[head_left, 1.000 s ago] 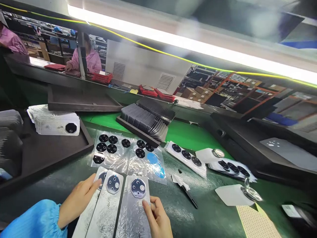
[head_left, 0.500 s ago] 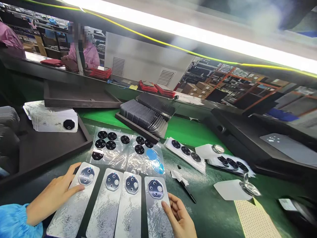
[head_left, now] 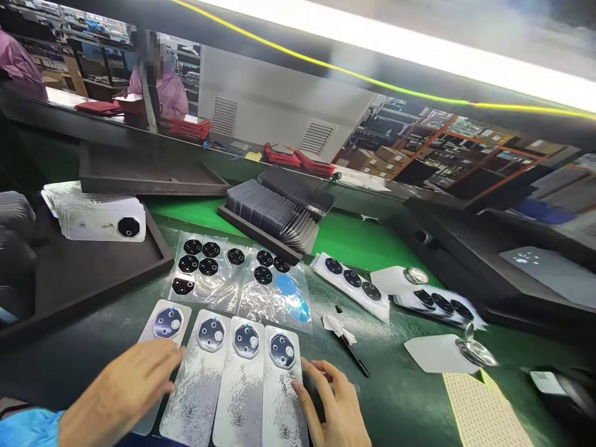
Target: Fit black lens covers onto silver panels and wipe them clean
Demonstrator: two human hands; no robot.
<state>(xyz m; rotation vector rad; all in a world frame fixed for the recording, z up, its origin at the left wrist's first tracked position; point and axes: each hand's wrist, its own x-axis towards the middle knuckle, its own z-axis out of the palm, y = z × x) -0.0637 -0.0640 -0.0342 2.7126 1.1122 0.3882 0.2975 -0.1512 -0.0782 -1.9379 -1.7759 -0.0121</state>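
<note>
Four silvery phone back covers lie in a row, each with a dark octagonal camera plate near its top. My left hand (head_left: 125, 385) lies across the leftmost cover (head_left: 161, 310), its fingers stretched over the lower part to the right edge. At the right edge of the rightmost cover (head_left: 285, 397), my right hand (head_left: 333, 400) has its thumb and fingers apart, the thumb tip touching the rim. Between these lie two more covers, the inner left cover (head_left: 190, 397) and the inner right cover (head_left: 239, 397). The three right-hand covers sit nearly edge to edge.
Clear film sheets (head_left: 223, 295) with black octagonal plates lie beyond the covers. A rack of dark panels (head_left: 270, 208) stands behind. At left, a black tray (head_left: 102, 267) holds stacked silvery covers (head_left: 100, 214). Black tweezers (head_left: 356, 357) and a dotted yellow sheet (head_left: 484, 410) lie at right.
The rightmost cover has shifted left against its neighbour, and my right hand's hold has loosened. My left hand has moved right across the leftmost cover, which has come nearer the others.
</note>
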